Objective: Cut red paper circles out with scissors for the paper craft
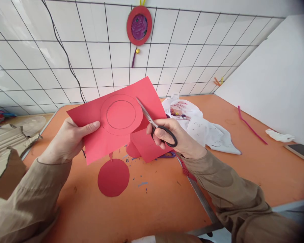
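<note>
"Where is the red sheet (108,143)?"
"Raised over the orange surface (167,202); the left hand (69,138) is clamped on its left edge — thumb on top."
"And the right hand (183,140)?"
"Apart from the left, at the sheet's right part; it grips black-handled scissors (148,116) — blades along the drawn circles (121,114); a dark red disc (113,178) lies below the sheet, a white bag (207,131) right of it."
</note>
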`<action>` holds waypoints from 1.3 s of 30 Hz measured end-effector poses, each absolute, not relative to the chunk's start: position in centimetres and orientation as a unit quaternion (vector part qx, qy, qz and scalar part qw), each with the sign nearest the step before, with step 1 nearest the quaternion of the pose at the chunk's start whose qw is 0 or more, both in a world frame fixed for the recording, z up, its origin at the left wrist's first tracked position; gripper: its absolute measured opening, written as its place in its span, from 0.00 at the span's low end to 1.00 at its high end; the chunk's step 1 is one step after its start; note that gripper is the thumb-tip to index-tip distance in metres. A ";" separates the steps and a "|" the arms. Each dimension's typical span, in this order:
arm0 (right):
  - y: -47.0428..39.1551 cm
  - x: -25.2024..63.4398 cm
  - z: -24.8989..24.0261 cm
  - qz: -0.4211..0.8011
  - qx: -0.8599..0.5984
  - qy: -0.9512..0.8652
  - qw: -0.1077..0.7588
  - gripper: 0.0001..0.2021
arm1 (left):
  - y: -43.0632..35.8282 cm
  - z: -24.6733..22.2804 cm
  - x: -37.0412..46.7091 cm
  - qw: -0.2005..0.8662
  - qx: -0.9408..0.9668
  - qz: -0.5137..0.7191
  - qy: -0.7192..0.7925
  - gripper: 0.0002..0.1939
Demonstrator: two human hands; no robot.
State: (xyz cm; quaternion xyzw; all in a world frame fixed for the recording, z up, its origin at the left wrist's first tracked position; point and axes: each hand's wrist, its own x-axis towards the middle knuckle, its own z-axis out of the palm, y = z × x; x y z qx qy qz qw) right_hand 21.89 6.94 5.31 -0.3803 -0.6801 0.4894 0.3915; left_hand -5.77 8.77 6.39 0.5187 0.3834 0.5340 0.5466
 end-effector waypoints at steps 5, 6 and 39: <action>7.0 22.0 5.2 0.483 -0.382 -0.686 0.388 0.24 | 8.7 6.5 -5.8 0.546 0.518 0.533 0.387 0.13; 7.0 22.0 5.2 0.482 -0.382 -0.687 0.387 0.23 | 8.7 6.5 -5.8 0.546 0.518 0.533 0.387 0.12; 6.7 21.9 5.7 0.485 -0.406 -0.681 0.369 0.23 | 8.8 7.0 -6.2 0.568 0.477 0.516 0.428 0.12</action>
